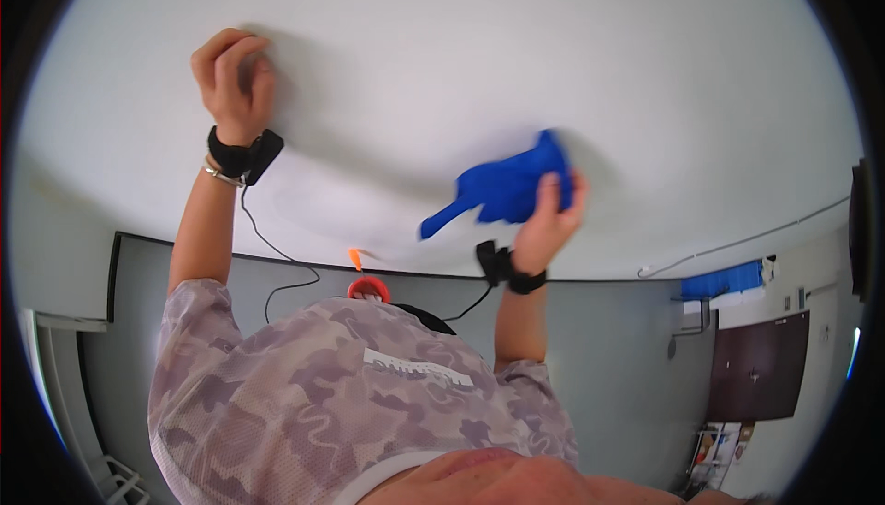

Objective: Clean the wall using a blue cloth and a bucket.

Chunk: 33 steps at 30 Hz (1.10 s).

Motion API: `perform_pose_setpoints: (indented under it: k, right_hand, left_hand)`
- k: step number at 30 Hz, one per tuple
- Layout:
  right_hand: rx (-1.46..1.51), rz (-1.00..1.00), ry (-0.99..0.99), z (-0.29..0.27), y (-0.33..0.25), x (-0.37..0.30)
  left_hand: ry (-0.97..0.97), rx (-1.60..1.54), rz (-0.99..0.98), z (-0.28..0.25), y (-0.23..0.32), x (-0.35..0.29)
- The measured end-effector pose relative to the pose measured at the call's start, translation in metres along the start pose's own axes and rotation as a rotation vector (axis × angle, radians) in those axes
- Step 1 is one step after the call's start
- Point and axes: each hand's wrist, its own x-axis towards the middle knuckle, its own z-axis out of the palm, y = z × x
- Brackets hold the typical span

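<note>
Blue cloth (507, 187) is pinched in my right hand (551, 214), bunched between thumb and fingers against the white wall (396, 71). One narrow end of it trails out to the left. Higher up and to the left, my left hand (229, 81) rests against the same wall. Its fingers are bent with the thumb apart, and nothing shows in it. Each wrist wears a black strap with a small black device and a cable.
A red container (369, 287) with a slim orange piece (355, 259) near it stands by the wall's foot, partly hidden by my shirt. A thin cable (747, 245) runs along the wall at right. Farther off are a dark door (761, 367) and a shelf (714, 454).
</note>
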Motion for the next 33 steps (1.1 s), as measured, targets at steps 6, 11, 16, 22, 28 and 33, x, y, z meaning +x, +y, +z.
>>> perform_pose_setpoints:
  k: [6,11,16,22,28,33]
  right_hand:
    - [0.166,-0.385,0.216,0.002,-0.078,0.089]
    - [-0.184,-0.716,0.148,0.057,-0.055,0.078]
    - [-0.232,-0.688,-0.465,0.072,-0.004,0.001]
    - [-0.246,-0.534,-0.539,0.033,0.052,-0.024]
    - [0.144,-0.178,0.323,-0.013,-0.005,0.063]
    - [0.356,-0.094,0.114,0.004,-0.088,0.109]
  left_hand:
    - [0.001,-0.053,-0.012,0.008,0.0,0.0]
    - [-0.011,-0.068,-0.019,0.007,-0.008,-0.006]
    - [0.002,-0.092,-0.002,0.007,0.002,0.001]
    - [-0.011,-0.078,-0.036,0.007,-0.001,-0.004]
    - [0.003,-0.102,-0.053,0.006,-0.003,-0.005]
    - [0.004,-0.093,0.003,0.012,-0.004,-0.004]
